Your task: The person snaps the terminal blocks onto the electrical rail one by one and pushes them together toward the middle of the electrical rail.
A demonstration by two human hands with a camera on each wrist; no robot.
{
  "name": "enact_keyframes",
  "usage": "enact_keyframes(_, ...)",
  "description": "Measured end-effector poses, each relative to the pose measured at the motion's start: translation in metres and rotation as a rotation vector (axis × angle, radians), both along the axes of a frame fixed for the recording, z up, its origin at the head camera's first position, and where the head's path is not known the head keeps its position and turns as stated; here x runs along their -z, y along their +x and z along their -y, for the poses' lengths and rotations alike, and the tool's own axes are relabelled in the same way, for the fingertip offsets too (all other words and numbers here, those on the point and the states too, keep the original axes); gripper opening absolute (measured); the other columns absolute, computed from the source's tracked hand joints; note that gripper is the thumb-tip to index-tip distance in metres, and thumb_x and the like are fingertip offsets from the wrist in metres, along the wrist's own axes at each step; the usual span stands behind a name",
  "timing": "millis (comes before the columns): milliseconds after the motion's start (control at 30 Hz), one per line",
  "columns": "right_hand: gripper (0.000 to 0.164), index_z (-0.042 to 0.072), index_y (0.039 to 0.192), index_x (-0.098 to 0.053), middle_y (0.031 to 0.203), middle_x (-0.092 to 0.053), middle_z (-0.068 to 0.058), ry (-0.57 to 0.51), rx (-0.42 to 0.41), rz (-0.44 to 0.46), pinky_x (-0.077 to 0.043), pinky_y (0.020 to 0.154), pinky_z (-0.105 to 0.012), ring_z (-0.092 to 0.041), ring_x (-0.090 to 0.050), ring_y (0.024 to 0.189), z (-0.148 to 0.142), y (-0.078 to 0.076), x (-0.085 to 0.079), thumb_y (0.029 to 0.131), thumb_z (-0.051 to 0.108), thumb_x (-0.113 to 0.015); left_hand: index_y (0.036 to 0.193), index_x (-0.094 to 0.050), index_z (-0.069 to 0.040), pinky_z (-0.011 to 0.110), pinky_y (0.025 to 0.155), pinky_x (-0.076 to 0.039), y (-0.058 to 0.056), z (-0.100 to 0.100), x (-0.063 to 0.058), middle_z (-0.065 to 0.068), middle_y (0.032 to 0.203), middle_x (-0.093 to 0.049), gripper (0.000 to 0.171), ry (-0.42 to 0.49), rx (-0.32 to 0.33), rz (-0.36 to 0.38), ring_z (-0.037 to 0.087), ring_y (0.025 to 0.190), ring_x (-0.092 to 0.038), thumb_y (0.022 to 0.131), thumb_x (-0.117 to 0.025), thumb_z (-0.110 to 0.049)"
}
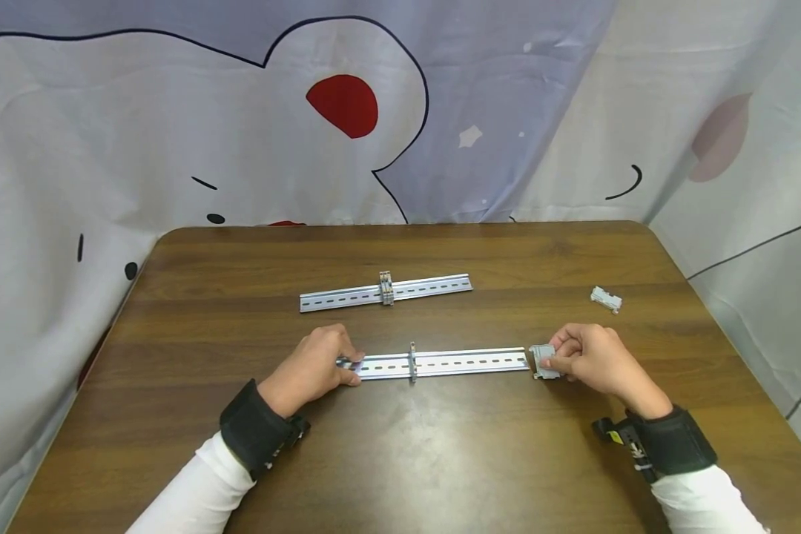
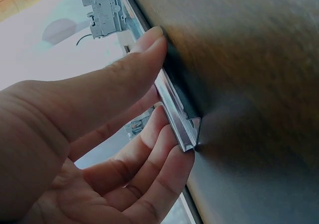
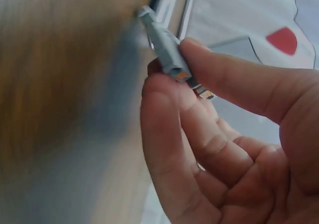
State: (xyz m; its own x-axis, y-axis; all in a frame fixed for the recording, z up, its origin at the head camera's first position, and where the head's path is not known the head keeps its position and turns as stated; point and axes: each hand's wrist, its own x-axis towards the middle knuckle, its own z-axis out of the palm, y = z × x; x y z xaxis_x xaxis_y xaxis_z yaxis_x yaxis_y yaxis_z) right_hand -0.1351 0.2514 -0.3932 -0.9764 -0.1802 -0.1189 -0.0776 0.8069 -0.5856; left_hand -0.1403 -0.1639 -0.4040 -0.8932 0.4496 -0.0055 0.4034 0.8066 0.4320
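Two hands work at opposite ends of a slotted DIN rail (image 1: 470, 362), its long axis running nearly nine to three o'clock. At its nine o'clock end, the left hand (image 1: 317, 366) grips the edges between thumb and fingers. Off its three o'clock end, the right hand (image 1: 590, 358) pinches a grey terminal block (image 1: 544, 361) between thumb and fingertips, the other fingers curled behind. That small gap seems the relation that matters: the rail end lies at nine o'clock from the right hand, just beside the block; whether they touch, I cannot tell. The held piece turns its broad face to the head view, whereas the mounted terminal block (image 1: 412, 362), nearer the left hand, shows a narrow edge.
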Motion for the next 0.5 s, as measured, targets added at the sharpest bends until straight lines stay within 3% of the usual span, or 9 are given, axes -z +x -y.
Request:
enact_keyframes(267, 0.024, -0.002, 0.101, -0.069, 0.062, -0.073, -0.005, 0.043, -0.030, -0.052, -0.045, 0.045, -0.024, -0.010, -0.060, 0.047, 0.025, -0.008, 0.005, 0.081, 0.010, -0.076, 0.103, -0.079, -0.006, 0.033, 0.070, -0.052, -0.001, -0.001, 0.002, 0.007, 0.090, -0.069, 0.035, 0.001, -0.005, 0.007, 0.021, 0.084, -0.065, 0.071, -0.088, -0.016)
enact_keyframes(367, 0.024, 0.000, 0.101, -0.071, 0.057, -0.069, -0.003, 0.122, -0.044, -0.089, -0.045, 0.047, -0.027, -0.010, -0.058, 0.043, 0.033, -0.011, 0.001, 0.080, 0.009, -0.075, 0.103, -0.079, -0.006, 0.033, 0.071, -0.052, -0.001, -0.001, 0.002, 0.007, 0.091, -0.069, 0.035, 0.002, -0.009, 0.016, 0.021, 0.085, -0.065, 0.071, -0.088, -0.016)
enact_keyframes(500, 0.016, 0.003, 0.089, -0.073, 0.064, -0.071, -0.005, 0.252, -0.053, -0.149, -0.043, 0.050, -0.028, -0.012, -0.059, 0.047, 0.047, -0.016, -0.005, 0.074, 0.004, -0.066, 0.102, -0.080, -0.006, 0.034, 0.073, -0.053, -0.001, -0.001, 0.002, 0.007, 0.091, -0.069, 0.034, -0.001, -0.006, 0.014, 0.022, 0.086, -0.065, 0.071, -0.088, -0.017)
